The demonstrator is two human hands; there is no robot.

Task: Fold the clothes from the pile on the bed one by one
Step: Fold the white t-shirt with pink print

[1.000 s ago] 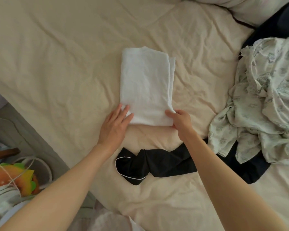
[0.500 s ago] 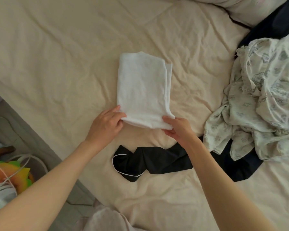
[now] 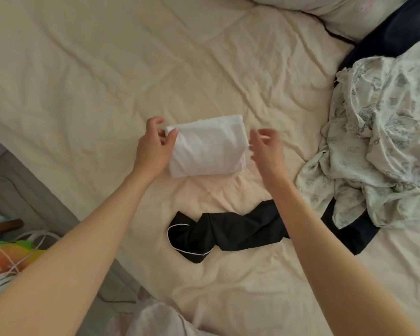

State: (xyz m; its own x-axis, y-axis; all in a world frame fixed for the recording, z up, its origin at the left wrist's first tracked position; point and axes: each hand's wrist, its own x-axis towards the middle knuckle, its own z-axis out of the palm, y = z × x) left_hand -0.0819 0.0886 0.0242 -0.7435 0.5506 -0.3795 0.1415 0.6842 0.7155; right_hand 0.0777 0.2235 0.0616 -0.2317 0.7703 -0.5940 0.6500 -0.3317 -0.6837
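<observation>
A white garment (image 3: 207, 146) lies folded in half on the cream bed sheet (image 3: 107, 76), a short thick rectangle. My left hand (image 3: 153, 144) pinches its upper left corner between thumb and fingers. My right hand (image 3: 264, 149) hovers just off the garment's right edge, blurred, fingers loosely spread and holding nothing. A pile of pale patterned cloth (image 3: 378, 141) lies to the right on top of a dark navy piece (image 3: 354, 234). A black garment with white piping (image 3: 218, 232) lies crumpled nearer to me.
A pillow (image 3: 337, 10) sits at the top right beside more dark cloth (image 3: 398, 27). The bed's left edge drops to the floor, where a colourful toy (image 3: 12, 258) and white cables (image 3: 32, 241) lie.
The white garment's near end has been lifted and folded over the far end, halving its length. My right hand has let go of it; the left still holds a corner.
</observation>
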